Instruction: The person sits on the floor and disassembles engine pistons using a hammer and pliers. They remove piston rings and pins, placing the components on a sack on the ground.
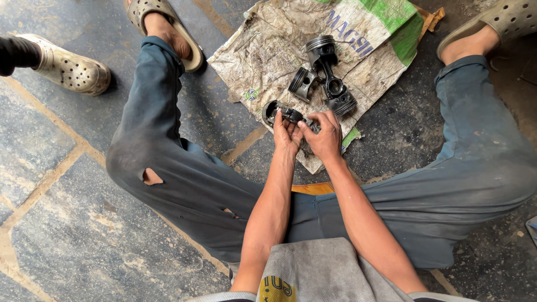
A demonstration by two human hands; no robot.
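left hand (286, 132): curled round the near piston (279, 113), fingers closed on its dark end, holding it just above the sack's edge
right hand (323, 136): also closed on the same piston from the other side, fingertips pinching something small, too hidden to say what
piston spot: between the knees, over the near edge of the sack (268, 50), just off the stone floor (67, 223)
slip risk: greasy-looking metal plus bare fingers, so probably easy to lose grip and drop it on the stone, denting the skirt
small-part risk: whatever sits under the right fingertips could ping off into the floor gaps, gone for good
dirt risk: sack looks gritty and stained, likely to carry grit into grooves if set down there
other pistons (324, 72): lying crossed further up the sack, close together, could get knocked by a stray wrist
foot traffic: another person's clog (70, 68) near the left knee, well apart from the parts, kick risk only if stepping closer
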